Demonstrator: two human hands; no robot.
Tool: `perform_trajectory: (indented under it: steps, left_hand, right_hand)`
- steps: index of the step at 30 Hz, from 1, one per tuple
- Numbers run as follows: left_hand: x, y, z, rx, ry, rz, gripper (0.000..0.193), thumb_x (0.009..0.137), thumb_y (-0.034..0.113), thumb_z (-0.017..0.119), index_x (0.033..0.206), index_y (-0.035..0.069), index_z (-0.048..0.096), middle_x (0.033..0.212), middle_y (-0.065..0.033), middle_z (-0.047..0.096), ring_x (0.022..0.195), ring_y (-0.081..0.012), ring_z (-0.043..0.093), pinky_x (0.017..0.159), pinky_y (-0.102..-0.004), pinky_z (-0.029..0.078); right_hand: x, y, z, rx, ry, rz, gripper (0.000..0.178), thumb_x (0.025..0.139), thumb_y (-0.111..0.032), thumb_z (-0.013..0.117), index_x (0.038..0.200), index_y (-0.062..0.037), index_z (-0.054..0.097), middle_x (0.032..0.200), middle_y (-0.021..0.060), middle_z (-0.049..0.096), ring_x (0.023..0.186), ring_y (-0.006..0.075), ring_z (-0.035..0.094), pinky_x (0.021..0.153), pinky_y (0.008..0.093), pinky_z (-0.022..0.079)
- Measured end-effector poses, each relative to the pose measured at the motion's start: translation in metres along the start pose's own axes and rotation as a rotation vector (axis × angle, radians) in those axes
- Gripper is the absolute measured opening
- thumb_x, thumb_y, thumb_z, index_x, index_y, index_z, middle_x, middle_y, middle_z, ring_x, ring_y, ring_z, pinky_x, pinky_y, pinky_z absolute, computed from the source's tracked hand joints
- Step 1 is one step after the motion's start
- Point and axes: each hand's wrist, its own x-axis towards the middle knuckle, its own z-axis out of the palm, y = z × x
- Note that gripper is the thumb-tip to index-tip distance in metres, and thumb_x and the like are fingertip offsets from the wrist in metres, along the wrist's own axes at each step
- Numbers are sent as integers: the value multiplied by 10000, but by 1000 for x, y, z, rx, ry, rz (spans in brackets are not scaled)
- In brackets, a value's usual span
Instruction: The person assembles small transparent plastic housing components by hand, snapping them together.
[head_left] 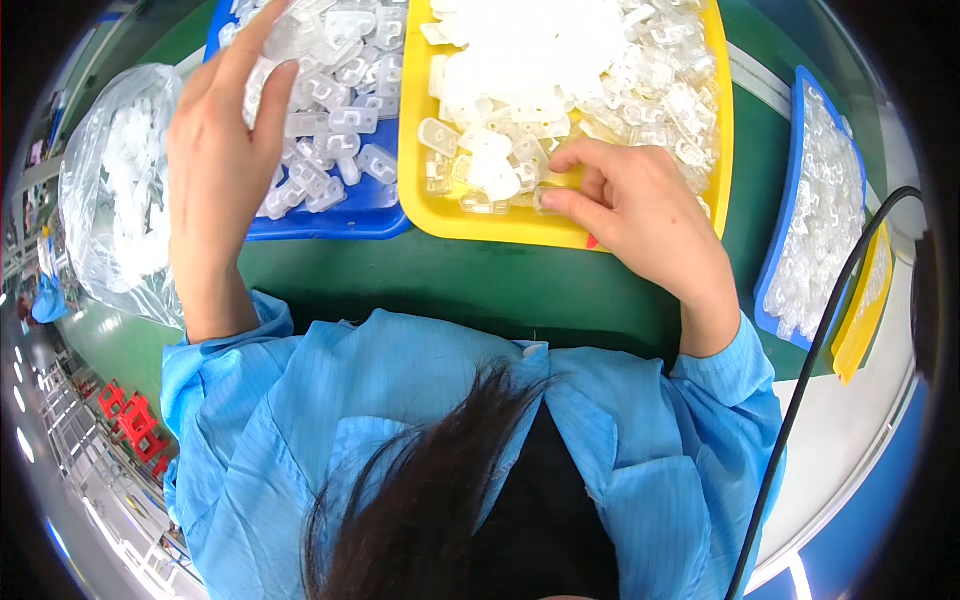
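A blue tray [340,222] at the upper left holds a heap of small clear plastic parts [340,120]. My left hand [215,150] lies over its left side, fingers stretched out onto the heap and thumb apart, with nothing clearly gripped. Beside it, a yellow tray [470,225] carries a bigger pile of the same clear and whitish parts [540,70]. My right hand [635,205] rests at that tray's near edge, fingers curled, thumb and forefinger pinching one small clear part [545,200].
A clear plastic bag of white parts [115,190] lies at the far left. At the right stand another blue tray of clear parts [815,210] and a yellow tray edge [865,310]. A black cable [810,360] crosses the green table [450,285].
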Motion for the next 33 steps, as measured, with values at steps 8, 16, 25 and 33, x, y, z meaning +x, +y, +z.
perform_trajectory:
  steps: [8, 16, 25, 33]
  left_hand:
    - [-37, -5, 43, -371, -187, 304, 232, 755, 19, 620, 984, 53, 633, 964, -110, 596, 907, -290, 582, 774, -346, 492]
    - [-17, 12, 68, -320, -248, 481, 225, 721, 10, 639, 944, 38, 648, 873, -97, 584, 822, -283, 582, 728, -347, 495]
    - [-12, 30, 92, -789, -351, 108, 152, 852, 93, 632, 961, -11, 652, 844, -61, 650, 693, -120, 609, 648, -238, 497]
    - [-5, 35, 87, -943, -482, -107, 235, 874, 53, 605, 1100, -9, 610, 825, -32, 633, 729, -59, 589, 659, -187, 485]
  right_hand:
    - [5, -20, 4, -189, -61, 95, 217, 773, -235, 673, 752, -34, 594, 660, 159, 607, 656, 356, 602, 595, 422, 469]
    - [3, -6, -1, -324, 51, 1, 265, 754, -226, 693, 904, -34, 588, 775, 173, 620, 688, 369, 601, 603, 427, 478]
    - [-2, -3, 2, -354, 136, 314, 236, 772, -216, 669, 860, -7, 602, 773, 173, 621, 722, 348, 620, 603, 416, 483]
    - [4, 2, 4, -297, 237, 125, 214, 775, -176, 672, 705, 11, 594, 684, 164, 622, 654, 326, 619, 569, 408, 478]
